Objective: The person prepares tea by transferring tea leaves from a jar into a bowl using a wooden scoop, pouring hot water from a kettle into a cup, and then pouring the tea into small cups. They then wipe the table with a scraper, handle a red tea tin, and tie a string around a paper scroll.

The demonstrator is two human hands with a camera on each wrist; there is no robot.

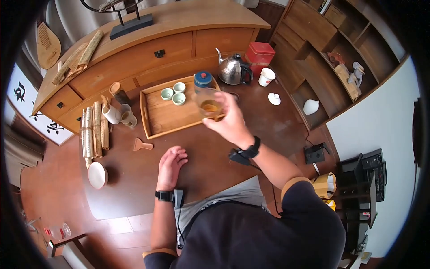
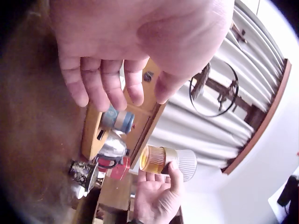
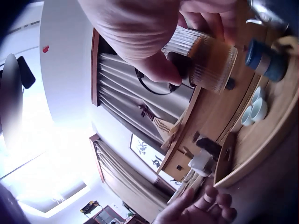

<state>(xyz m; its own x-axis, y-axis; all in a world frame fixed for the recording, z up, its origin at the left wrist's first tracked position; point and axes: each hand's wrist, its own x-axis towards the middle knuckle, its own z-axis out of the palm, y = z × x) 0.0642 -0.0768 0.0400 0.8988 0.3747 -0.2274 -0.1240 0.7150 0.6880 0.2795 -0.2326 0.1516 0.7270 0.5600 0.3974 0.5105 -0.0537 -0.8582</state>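
My right hand (image 1: 233,122) grips a ribbed clear glass pitcher (image 1: 207,97) with amber tea in its lower part, held up over the right side of the wooden tray (image 1: 163,119). In the right wrist view, the thumb lies on the dark band around the pitcher (image 3: 212,63). Three pale green teacups (image 1: 178,99) stand together on the tray, with a blue canister (image 1: 203,80) at its back right corner. My left hand (image 1: 168,167) is near the tray's front side, fingers loosely bent and holding nothing. Its palm (image 2: 140,35) shows in the left wrist view.
A steel kettle (image 1: 232,71), red tin (image 1: 260,54), white cup (image 1: 267,77) and white lid (image 1: 274,98) stand right of the tray. Leftward are another glass (image 1: 128,118), bamboo scrolls (image 1: 96,127), a small wooden scraper-shaped piece (image 1: 143,144) and a white bowl (image 1: 97,175).
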